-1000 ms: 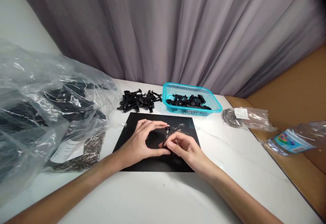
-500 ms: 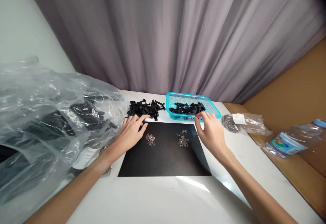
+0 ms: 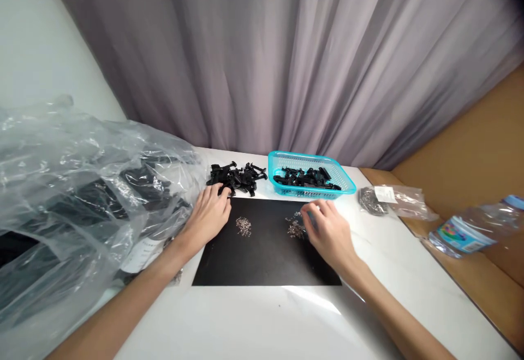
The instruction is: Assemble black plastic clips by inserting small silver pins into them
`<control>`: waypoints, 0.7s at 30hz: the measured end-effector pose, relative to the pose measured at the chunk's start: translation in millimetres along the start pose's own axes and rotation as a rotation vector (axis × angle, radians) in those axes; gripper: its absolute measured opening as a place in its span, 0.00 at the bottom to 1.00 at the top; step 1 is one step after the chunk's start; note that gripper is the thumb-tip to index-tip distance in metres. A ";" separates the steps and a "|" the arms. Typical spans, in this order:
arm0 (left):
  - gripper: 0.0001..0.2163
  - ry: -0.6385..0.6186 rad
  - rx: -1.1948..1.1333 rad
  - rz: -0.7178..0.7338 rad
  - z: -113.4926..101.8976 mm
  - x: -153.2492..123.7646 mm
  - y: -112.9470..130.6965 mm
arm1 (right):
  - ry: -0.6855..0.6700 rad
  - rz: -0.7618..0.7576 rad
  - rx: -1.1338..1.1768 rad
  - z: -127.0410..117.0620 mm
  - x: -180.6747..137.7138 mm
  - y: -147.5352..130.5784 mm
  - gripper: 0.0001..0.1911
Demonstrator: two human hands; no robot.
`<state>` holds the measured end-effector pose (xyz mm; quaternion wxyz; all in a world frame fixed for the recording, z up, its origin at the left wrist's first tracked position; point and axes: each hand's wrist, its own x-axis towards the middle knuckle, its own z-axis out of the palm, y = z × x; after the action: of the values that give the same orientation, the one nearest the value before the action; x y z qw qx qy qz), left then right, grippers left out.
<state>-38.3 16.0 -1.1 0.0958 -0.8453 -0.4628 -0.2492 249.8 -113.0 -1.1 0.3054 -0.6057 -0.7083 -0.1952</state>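
Observation:
My left hand (image 3: pixel 209 212) reaches to the near edge of a pile of black plastic parts (image 3: pixel 241 177), its fingers bent around a dark part at the fingertips. My right hand (image 3: pixel 329 231) is over the right side of a black mat (image 3: pixel 262 261), thumb and index finger curled towards each other. Its fingertips are beside a small heap of tiny metal pieces (image 3: pixel 295 229); anything between them is too small to make out. A second heap of tiny metal pieces (image 3: pixel 244 226) lies on the mat's left half.
Behind the mat stands a blue plastic basket (image 3: pixel 346 184) with several black parts in it. A clear bag of small metal pieces (image 3: pixel 373 200) and a water bottle (image 3: pixel 470 231) are at the right. A large plastic bag (image 3: pixel 82 185) fills the left side.
My right hand has moved from the basket's front edge down and left to the right metal heap. Another black part shows in the basket. My left hand's fingers have drawn in at the pile.

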 end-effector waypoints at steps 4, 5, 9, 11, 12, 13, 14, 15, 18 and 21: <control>0.16 -0.032 0.001 0.026 3.7 -0.3 -1.4 | -0.070 0.013 0.163 4.9 -16.9 -12.7 0.12; 0.16 -0.037 0.002 0.029 4.2 -0.1 -1.7 | -0.076 0.027 0.203 5.9 -18.4 -14.6 0.12; 0.17 -0.046 0.002 0.033 4.3 0.9 -3.3 | -0.126 0.051 0.331 7.8 -21.3 -20.9 0.14; 0.18 -0.048 -0.003 0.031 4.5 0.8 -4.6 | -0.131 0.049 0.363 8.3 -23.2 -23.1 0.13; 0.18 -0.050 -0.005 0.030 4.9 0.5 -5.3 | -0.131 0.043 0.373 8.5 -24.2 -23.8 0.12; 0.18 -0.050 -0.007 0.031 5.5 0.1 -6.0 | -0.132 0.034 0.379 8.7 -25.1 -24.2 0.12; 0.18 -0.048 -0.008 0.031 6.4 -0.4 -6.5 | -0.134 0.024 0.381 8.8 -25.9 -24.3 0.12; 0.18 -0.043 -0.009 0.030 7.5 -0.9 -6.9 | -0.135 0.016 0.380 8.9 -26.5 -24.2 0.13; 0.17 -0.014 -0.022 0.013 10.6 -1.4 -6.4 | -0.135 0.013 0.360 8.8 -27.1 -22.9 0.14; 0.15 0.020 -0.049 0.005 9.6 0.5 -3.4 | -0.131 0.024 0.335 9.1 -27.0 -20.8 0.13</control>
<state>-37.7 22.0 -9.3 0.0805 -0.8460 -0.4533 -0.2688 229.8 -131.0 -24.0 0.3577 -0.5663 -0.7419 -0.0308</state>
